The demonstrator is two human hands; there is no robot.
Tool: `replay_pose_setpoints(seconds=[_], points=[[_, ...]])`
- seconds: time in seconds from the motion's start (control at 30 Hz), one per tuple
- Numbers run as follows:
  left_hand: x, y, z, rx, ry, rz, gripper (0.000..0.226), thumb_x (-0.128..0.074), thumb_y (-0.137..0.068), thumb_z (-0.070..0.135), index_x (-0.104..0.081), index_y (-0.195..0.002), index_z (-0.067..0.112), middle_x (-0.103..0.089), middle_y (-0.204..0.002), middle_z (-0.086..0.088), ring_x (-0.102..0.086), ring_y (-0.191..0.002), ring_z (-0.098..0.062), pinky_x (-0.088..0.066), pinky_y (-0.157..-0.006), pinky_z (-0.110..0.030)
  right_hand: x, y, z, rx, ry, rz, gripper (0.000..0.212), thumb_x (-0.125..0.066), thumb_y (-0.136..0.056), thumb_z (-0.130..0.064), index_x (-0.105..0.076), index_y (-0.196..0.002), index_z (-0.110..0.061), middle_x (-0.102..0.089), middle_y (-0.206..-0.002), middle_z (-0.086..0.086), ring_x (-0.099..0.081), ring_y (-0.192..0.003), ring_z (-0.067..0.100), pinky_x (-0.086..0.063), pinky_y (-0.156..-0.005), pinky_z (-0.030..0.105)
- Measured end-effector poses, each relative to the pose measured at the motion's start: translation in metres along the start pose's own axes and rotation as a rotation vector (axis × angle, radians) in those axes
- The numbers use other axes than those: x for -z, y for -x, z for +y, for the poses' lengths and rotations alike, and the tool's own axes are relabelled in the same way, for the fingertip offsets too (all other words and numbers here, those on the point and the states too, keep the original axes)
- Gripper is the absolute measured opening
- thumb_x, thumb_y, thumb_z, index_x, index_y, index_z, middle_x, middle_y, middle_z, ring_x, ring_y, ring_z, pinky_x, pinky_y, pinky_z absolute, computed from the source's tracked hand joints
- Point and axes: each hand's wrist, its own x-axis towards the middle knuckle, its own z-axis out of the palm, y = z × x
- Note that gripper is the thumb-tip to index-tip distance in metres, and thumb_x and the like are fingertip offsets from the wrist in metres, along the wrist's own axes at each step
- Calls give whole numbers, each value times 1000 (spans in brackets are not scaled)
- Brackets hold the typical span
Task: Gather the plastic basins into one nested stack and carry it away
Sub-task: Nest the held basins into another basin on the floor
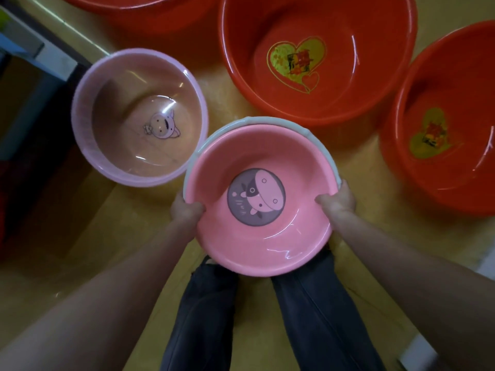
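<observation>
I hold a pink basin (214, 236) with a cartoon print, nested inside a pale white basin (316, 135) whose rim shows behind it. My left hand (186, 208) grips the left rim and my right hand (337, 200) grips the right rim, thumbs inside. The pair hangs above the floor over my legs. A translucent lilac basin (88, 145) with a small cartoon sits on the floor to the left. A large red basin (241, 76) with a heart print lies behind, another red basin (401, 162) at the right, and a third red basin (134, 12) at the top edge.
The floor (134, 236) is yellow-brown. A dark piece of furniture with a pale edge (48, 54) stands at the upper left, close to the lilac basin. My dark trouser legs (203, 317) are below the held basins.
</observation>
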Motion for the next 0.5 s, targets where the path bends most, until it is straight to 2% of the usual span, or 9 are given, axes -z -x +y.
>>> replay_pose_setpoints(seconds=[0.17,0.37,0.5], points=[[-11,-15,-9,50,32,27,60,-56,-78,-12,-54,-136,4,-64,-124,-25,-61,-114,-42,-52,-98,-53,-14,-19,2,32,53,-28,63,-69,-76,-7,-48,-135,-12,-63,-121,17,-62,-106,36,-53,-90,40],[-25,-24,-12,69,0,60,60,-57,-76,-9,-56,-134,7,-65,-122,-22,-63,-112,-40,-52,-98,-53,-18,-35,4,34,82,-31,68,-70,-77,-7,-45,-140,-11,-62,-126,16,-61,-110,34,-51,-94,39],[-30,-27,-19,83,-33,74,61,-59,-75,-5,-56,-135,10,-65,-121,-21,-62,-111,-39,-52,-98,-51,-21,-42,9,54,115,-27,58,-69,-78,-6,-49,-132,-8,-63,-123,18,-62,-109,35,-51,-93,39]])
